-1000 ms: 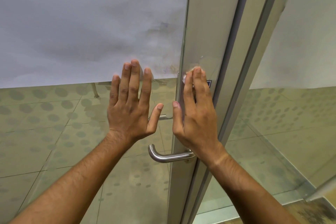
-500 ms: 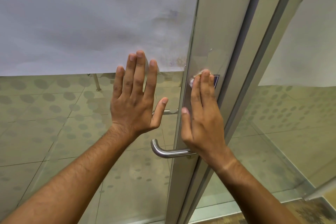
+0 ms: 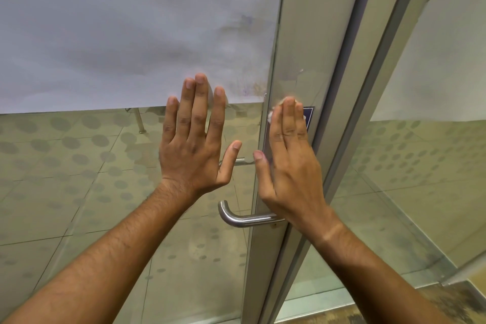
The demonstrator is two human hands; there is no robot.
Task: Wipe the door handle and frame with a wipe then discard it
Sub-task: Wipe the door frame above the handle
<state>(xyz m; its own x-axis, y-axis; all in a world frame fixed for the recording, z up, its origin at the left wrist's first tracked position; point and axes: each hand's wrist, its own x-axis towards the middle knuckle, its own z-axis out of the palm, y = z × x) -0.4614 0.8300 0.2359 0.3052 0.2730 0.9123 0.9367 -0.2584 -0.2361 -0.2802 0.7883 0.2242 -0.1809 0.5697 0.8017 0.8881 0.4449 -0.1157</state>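
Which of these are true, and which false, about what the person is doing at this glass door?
1. The right hand presses a wipe flat against the metal door frame. True.
2. The left hand grips the door handle. False: it lies flat with spread fingers on the glass, above the handle.
3. The wipe is on the handle. False: it is on the frame, higher than the handle.
4. Only a little of the wipe shows, beside the right fingertips. True.
5. The frosted film covers the whole glass. False: the lower glass is clear, showing dotted floor tiles.
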